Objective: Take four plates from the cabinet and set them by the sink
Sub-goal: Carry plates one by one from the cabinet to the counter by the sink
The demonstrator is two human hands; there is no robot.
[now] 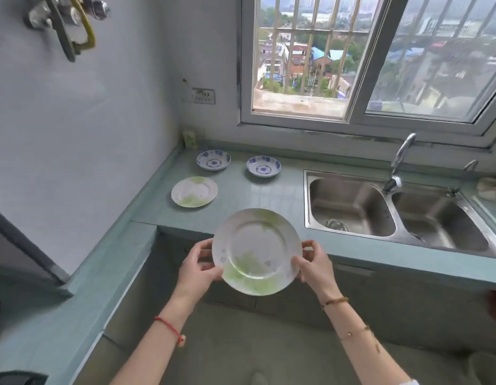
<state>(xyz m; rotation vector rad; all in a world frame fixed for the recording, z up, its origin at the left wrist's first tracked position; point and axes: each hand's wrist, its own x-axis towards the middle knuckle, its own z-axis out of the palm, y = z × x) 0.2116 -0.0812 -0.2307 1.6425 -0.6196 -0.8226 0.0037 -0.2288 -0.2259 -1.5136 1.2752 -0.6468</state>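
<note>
Glazed ceramic held plate [256, 251] in air, short of tabletop [255, 195] edge; left hand [198, 266] pinches rim at 9 o'clock, right hand [313, 263] at 3, fingers [310, 245] curled behind; stiff, slick, breakable, probably light. Bare tabletop at 12; sink [305, 190] at 2; green plate [194, 191] at 11, left blue plate [213, 160] and right blue plate [263, 166] beyond

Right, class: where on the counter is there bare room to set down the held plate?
Bare counter lies between the resting green plate and the sink, in front of the right blue dish. The back-left corner, around the left blue dish, is crowded.
</note>
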